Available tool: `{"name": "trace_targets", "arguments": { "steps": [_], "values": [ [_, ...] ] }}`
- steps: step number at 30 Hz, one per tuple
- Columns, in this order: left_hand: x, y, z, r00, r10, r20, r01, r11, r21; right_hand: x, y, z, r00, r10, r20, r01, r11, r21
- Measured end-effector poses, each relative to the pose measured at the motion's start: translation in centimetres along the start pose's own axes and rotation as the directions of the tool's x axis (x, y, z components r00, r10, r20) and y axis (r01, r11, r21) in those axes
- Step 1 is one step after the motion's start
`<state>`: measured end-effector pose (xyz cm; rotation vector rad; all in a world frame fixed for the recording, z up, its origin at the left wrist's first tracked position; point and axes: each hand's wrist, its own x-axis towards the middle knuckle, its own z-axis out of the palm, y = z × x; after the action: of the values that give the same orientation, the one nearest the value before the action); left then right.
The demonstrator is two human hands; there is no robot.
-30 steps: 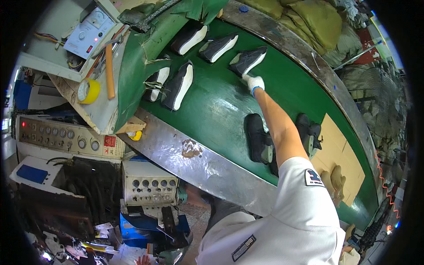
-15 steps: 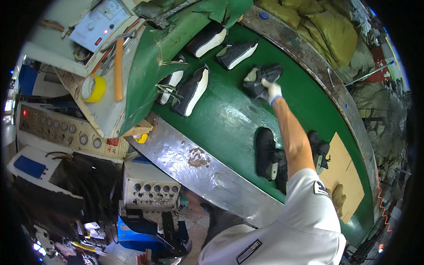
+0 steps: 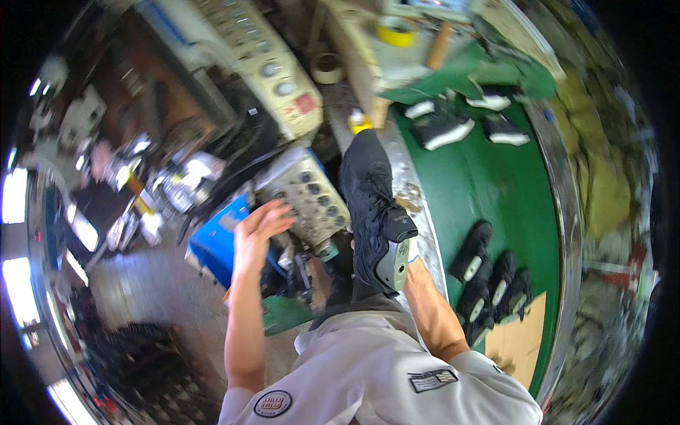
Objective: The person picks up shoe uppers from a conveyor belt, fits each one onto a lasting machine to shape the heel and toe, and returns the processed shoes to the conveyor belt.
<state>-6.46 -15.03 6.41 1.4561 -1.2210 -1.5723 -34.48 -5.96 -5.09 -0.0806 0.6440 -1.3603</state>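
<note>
In front of my body hangs a black lace-up shoe (image 3: 368, 205), toe pointing up and away. A grey block with a small hole shows at its heel end, looking like a shoe last. My right hand (image 3: 414, 256) holds the shoe from behind; the shoe hides most of its fingers. To the left, my left hand (image 3: 259, 230) is raised with its fingers apart and nothing in them. It is nearest to a knobbed control panel (image 3: 304, 195) and a blue machine part (image 3: 221, 230).
On the green conveyor (image 3: 460, 184) to the right stand several black shoes (image 3: 499, 276) beside a cardboard sheet (image 3: 520, 343). White-soled shoes (image 3: 443, 131) lie at its far end, near yellow tape (image 3: 395, 32). A metal edge (image 3: 418, 202) borders the conveyor; machines fill the left.
My right hand has lifted the shoe off the conveyor and brought it before my body. My view has swung left, and my left hand has come into sight.
</note>
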Motion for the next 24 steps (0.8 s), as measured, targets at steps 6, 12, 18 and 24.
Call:
{"name": "trace_targets", "arguments": {
  "steps": [6, 12, 18, 24],
  "values": [
    [1.7, -1.0, -8.6, 0.999, -0.032, -0.016, 0.023, 0.928, -0.373, 1.9, 5.6, 13.0, 0.957, 0.276, 0.095, -0.24, 0.929, -0.282],
    [-0.2, -1.9, -17.1, 0.975, -0.049, -0.216, -0.043, 0.916, -0.4, 3.6, 12.3, 20.6, 0.968, 0.232, 0.091, -0.177, 0.898, -0.402],
    [-0.2, -1.8, -21.8, 0.847, 0.005, -0.532, -0.177, 0.946, -0.272, 6.7, 17.1, 24.0, 0.975, 0.143, 0.171, -0.039, 0.865, -0.501],
    [1.1, -0.5, -23.5, 0.729, 0.121, -0.674, -0.424, 0.853, -0.305, 9.2, 20.3, 28.1, 0.964, -0.017, 0.265, 0.152, 0.856, -0.495]
  ]
}}
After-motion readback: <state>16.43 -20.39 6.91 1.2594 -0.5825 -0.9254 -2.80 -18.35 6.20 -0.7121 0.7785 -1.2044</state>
